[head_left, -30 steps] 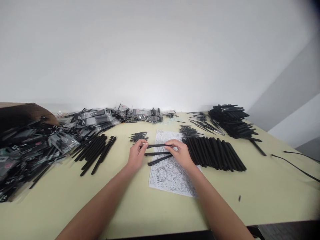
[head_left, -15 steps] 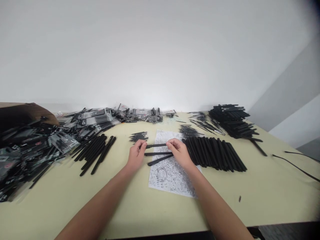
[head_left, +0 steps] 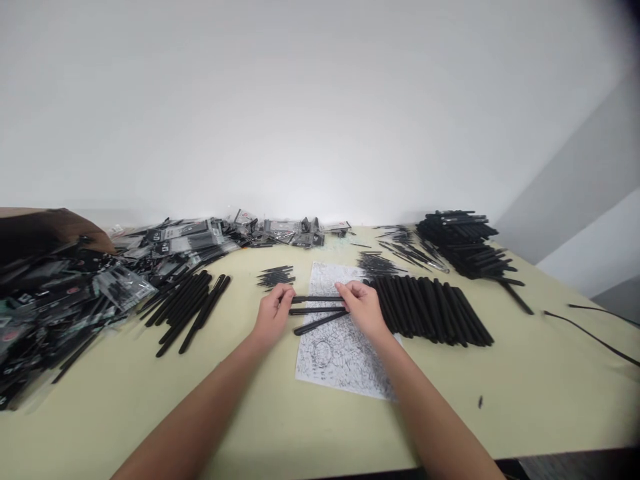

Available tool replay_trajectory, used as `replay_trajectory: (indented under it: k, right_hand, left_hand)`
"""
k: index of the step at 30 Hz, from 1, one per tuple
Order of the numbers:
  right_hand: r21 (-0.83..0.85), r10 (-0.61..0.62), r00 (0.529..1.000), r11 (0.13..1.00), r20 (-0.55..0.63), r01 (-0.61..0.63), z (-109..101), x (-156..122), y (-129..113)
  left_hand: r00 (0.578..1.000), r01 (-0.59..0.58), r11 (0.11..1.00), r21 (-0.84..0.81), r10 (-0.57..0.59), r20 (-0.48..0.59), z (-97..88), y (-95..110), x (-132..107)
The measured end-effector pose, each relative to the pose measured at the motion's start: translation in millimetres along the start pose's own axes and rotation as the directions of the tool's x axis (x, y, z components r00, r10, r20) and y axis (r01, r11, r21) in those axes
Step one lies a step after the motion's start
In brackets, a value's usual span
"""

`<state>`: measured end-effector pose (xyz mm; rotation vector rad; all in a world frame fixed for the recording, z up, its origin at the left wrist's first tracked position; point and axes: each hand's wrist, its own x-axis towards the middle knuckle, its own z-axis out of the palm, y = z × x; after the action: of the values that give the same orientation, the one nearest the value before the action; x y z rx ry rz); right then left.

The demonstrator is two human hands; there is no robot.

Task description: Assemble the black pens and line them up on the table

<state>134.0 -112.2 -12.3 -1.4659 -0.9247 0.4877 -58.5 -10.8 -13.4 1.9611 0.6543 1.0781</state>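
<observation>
My left hand (head_left: 273,315) and my right hand (head_left: 361,307) pinch the two ends of a black pen (head_left: 316,299), held level just above a scribbled-on white sheet (head_left: 336,347). Two more black pens (head_left: 316,316) lie on the sheet right under it, between my hands. A neat row of black pens (head_left: 430,310) lies just right of my right hand. A loose group of black pens (head_left: 193,308) lies to the left of my left hand.
Packaged pens in plastic sleeves (head_left: 75,293) pile up at the left beside a brown box (head_left: 45,227). A stack of black pens (head_left: 463,241) sits at the back right, thin black refills (head_left: 276,275) at the middle. The yellow table (head_left: 300,427) ends close to me.
The pen and both hands have come down a little closer to the sheet; the grip on its ends is the same.
</observation>
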Motion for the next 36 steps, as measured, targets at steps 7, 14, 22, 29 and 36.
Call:
replay_trajectory:
  k: [7, 14, 22, 29, 36]
  right_hand:
    - [0.299, 0.06, 0.995, 0.954, -0.083, -0.033, 4, 4, -4]
    - [-0.002, 0.109, 0.992, 0.994, 0.063, -0.109, 0, -3, -4]
    - [0.257, 0.064, 0.998, 0.965, -0.002, -0.062, 1, 4, -7]
    - [0.26, 0.071, 0.997, 0.962, 0.03, -0.076, 0, 3, -4]
    - [0.172, 0.109, 0.99, 0.978, 0.088, -0.123, 2, 4, -2]
  left_hand:
    - [0.991, 0.112, 0.991, -0.079, -0.117, -0.061, 3.1, -8, 1]
    - [1.0, 0.029, 0.999, 0.022, -0.029, 0.002, 2.1, -2, -3]
    - [0.997, 0.046, 0.997, 0.057, -0.042, -0.07, 2.0, 1, -1]
    - [0.997, 0.058, 0.998, 0.02, -0.057, -0.053, 1.9, 1, -1]
    - [0.996, 0.07, 0.997, -0.028, -0.071, -0.061, 2.9, -3, -2]
